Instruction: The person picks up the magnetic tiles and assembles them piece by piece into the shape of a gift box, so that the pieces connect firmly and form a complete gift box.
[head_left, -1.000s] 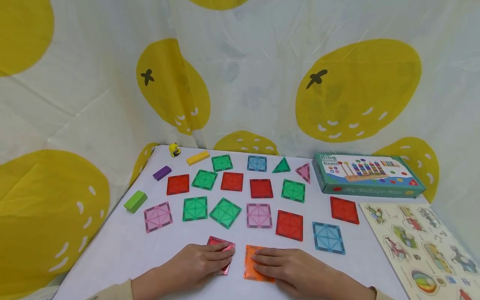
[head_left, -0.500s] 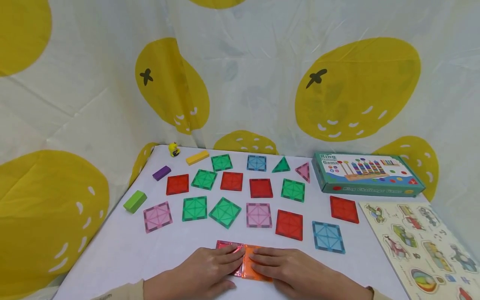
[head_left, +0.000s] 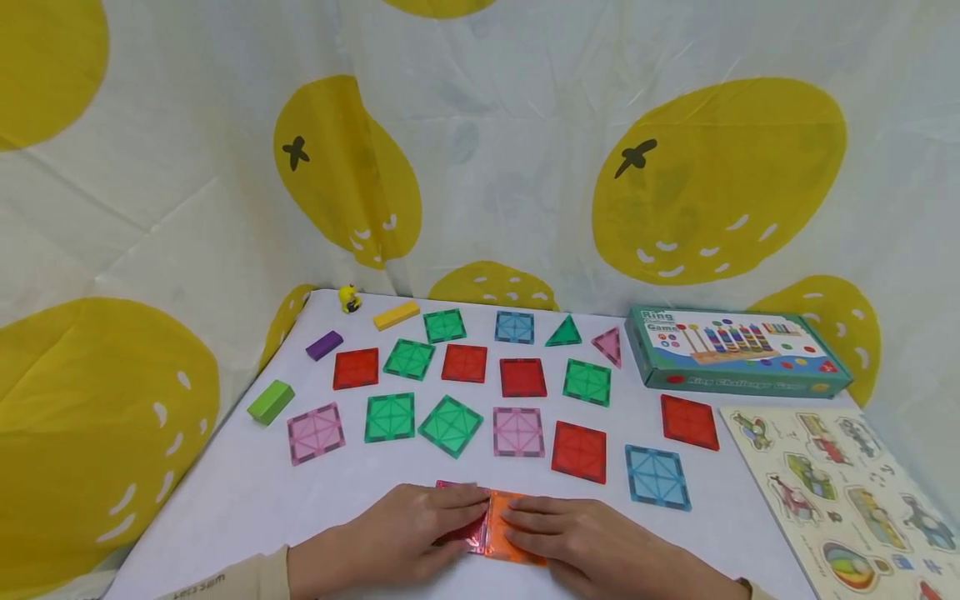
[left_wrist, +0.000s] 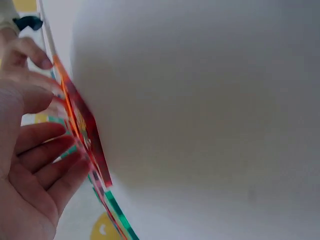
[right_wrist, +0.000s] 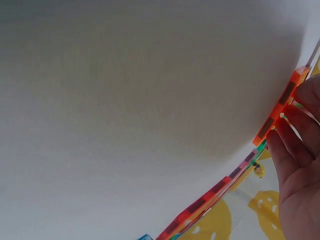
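Observation:
In the head view, a magenta square magnetic tile (head_left: 474, 534) and an orange square magnetic tile (head_left: 497, 537) lie flat on the white table, edge against edge. My left hand (head_left: 405, 529) covers most of the magenta one, its fingers reaching across the top towards the seam. From the other side, my right hand (head_left: 600, 537) rests straight fingers on the orange tile. The left wrist view has the left hand (left_wrist: 37, 165) with fingers extended at the tiles. Fingertips of the right hand (right_wrist: 300, 155) touch the orange tile's edge (right_wrist: 275, 112) in the right wrist view.
Beyond the hands lie several loose tiles, among them a pink square (head_left: 518, 432), a red square (head_left: 579, 452) and a blue square (head_left: 657, 476). A game box (head_left: 738, 350) and a picture puzzle board (head_left: 847, 492) sit at right; a green block (head_left: 271, 402) is at left.
My left hand has slid the magenta tile right until it meets the orange one, straightening it. Its fingers have since shifted slightly on top. The right hand has stayed nearly in place.

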